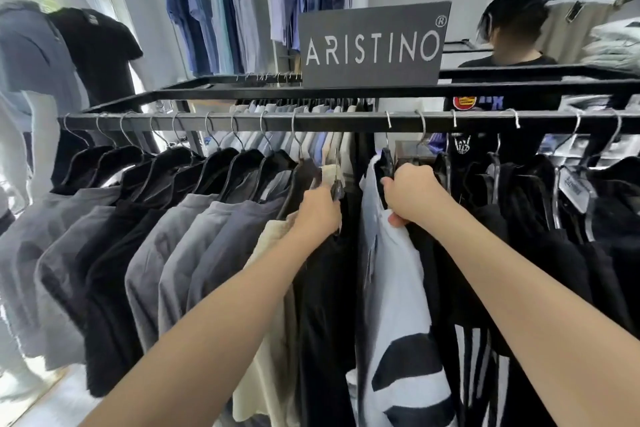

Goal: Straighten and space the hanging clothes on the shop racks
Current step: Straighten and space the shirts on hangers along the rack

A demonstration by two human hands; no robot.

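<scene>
I stand at the near side of the rail (242, 121), where the clothes hang in a row from left to right. My left hand (320, 208) is curled around the top of a black shirt (325, 288), just right of a cream shirt (273, 270); its fingers are hidden behind the hand. My right hand (414, 194) grasps the shoulder of a white shirt (391, 270), with the thumb under the cloth and the fingers over its hanger. Between my two hands the rail shows a gap without hooks. Grey shirts (180, 253) hang on the left, evenly apart. On the far side a sign (372, 45) stands on the rack, and a person (509, 45) is behind it at the right.
</scene>
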